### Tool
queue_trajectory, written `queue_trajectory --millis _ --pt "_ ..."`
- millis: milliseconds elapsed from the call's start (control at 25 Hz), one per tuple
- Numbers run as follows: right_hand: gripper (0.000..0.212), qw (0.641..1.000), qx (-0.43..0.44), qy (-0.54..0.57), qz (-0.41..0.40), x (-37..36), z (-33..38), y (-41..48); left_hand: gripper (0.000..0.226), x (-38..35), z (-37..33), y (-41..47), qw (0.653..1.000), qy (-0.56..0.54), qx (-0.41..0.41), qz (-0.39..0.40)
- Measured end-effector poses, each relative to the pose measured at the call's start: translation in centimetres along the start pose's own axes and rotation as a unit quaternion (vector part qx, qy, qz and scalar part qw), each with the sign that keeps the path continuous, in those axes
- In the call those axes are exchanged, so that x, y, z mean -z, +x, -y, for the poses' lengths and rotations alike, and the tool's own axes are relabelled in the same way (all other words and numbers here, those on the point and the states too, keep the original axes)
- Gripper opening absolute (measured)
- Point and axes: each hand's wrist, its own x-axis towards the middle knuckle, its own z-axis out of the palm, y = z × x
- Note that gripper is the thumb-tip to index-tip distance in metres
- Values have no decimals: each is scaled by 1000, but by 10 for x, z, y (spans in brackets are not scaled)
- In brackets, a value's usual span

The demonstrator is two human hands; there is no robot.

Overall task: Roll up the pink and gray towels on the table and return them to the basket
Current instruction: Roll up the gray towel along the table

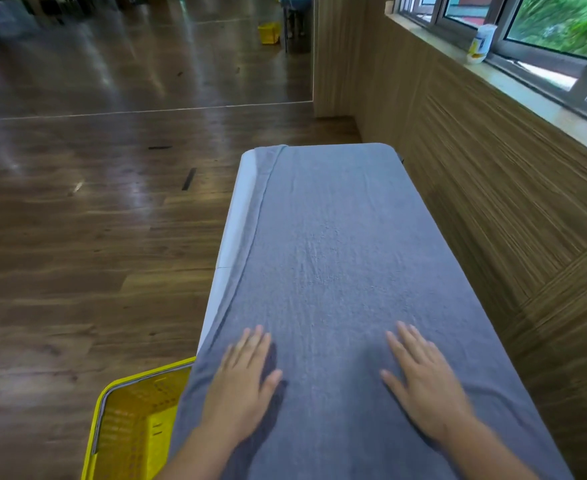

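Observation:
A gray towel lies spread flat along the whole length of a narrow white table. Both my hands rest palm down on its near end. My left hand is flat with fingers apart near the towel's left edge. My right hand is flat with fingers apart toward the right side. Neither hand grips the cloth. A yellow plastic basket stands on the floor at the table's near left corner, partly hidden by the towel's edge. No pink towel shows in the head view.
A wood-panelled wall runs close along the table's right side, under a window sill holding a white container. Dark wooden floor lies to the left. A mirror wall at the back reflects another yellow basket.

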Motion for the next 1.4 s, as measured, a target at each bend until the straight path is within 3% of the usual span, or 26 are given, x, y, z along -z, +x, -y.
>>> queue_trajectory --millis 120,200,360,440,520,680,760,880,960,1040,1080,1240,1320,1400 --pt "75 998 47 -13 29 -13 39 54 74 -11 -19 60 999 17 -25 36" --pt "76 998 41 -23 35 -14 16 57 77 -7 12 70 999 23 2 35" --pt "88 997 -67 -36 -3 4 -91 22 86 13 104 39 995 27 100 -5" --pt "93 993 -111 -26 -6 14 -105 26 88 22 105 41 987 28 157 -19" --pt "88 995 -91 -13 -25 14 -69 52 77 20 54 68 992 9 113 -50" --pt "64 997 77 -7 -17 -22 52 105 64 -24 -79 112 997 -5 -71 6" --pt "62 995 96 -12 -2 -25 49 107 65 -26 -72 118 997 16 -67 37" --pt "72 999 0 -34 8 -5 -48 71 72 -12 21 94 998 61 -3 18" --pt "77 994 -96 -59 6 13 -112 42 80 7 80 76 993 74 96 -5" --pt "80 987 -150 -54 5 22 -120 29 82 18 74 68 984 69 162 -29" --pt "79 990 -137 -37 -9 19 -100 31 78 15 46 69 986 48 151 -46" --pt "64 997 68 28 -8 -24 29 4 63 -28 -111 26 996 8 -90 -17" --pt "60 995 100 12 10 -33 35 -28 61 -38 -110 -7 995 29 -97 5" --pt "62 997 70 -12 12 -28 -19 -59 63 -34 -54 -36 997 59 -43 11"
